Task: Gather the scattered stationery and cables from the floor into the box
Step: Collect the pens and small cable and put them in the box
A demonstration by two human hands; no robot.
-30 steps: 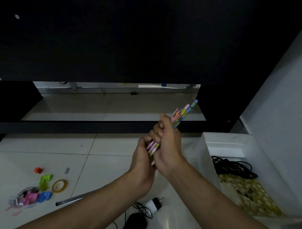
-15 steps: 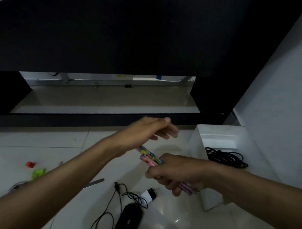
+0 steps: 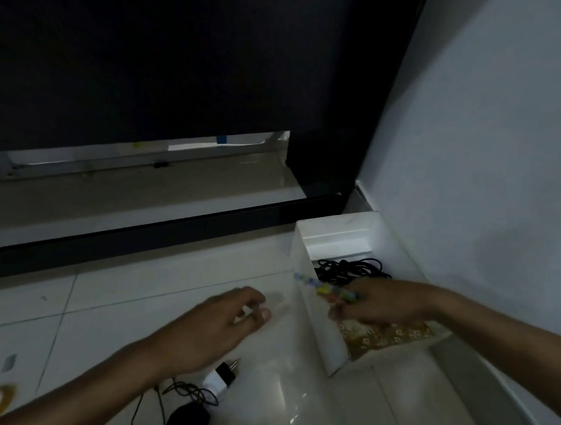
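Two bare forearms reach in from the bottom edge over a pale tiled floor (image 3: 123,300). Largest of the task's things is the white box (image 3: 311,325), an open rectangular tray at about four o'clock from the frame's centre, lying along a grey wall (image 3: 481,160). Its far end holds a coil of black cable (image 3: 351,268); nearer the camera a gold floral-patterned lining or cloth (image 3: 391,334) shows on its bottom.

Over the box hangs the right hand (image 3: 374,304), fingers curled round a bundle of pencils (image 3: 323,287) — printed in yellow, blue and pink, though motion blur makes the count uncertain. Their tips point toward ten o'clock and cross the box's left wall.

At nine o'clock from the box, above the floor, the left hand (image 3: 225,322) is held loosely, fingers slightly bent and holding nothing.

Below that hand, at six o'clock, lies a white plug adapter (image 3: 219,378) with metal pins, a thin black cord (image 3: 183,393) trailing from it beside a dark mouse-like object (image 3: 184,422). At the far left edge — eight o'clock — sits part of a yellow tape roll (image 3: 2,400).
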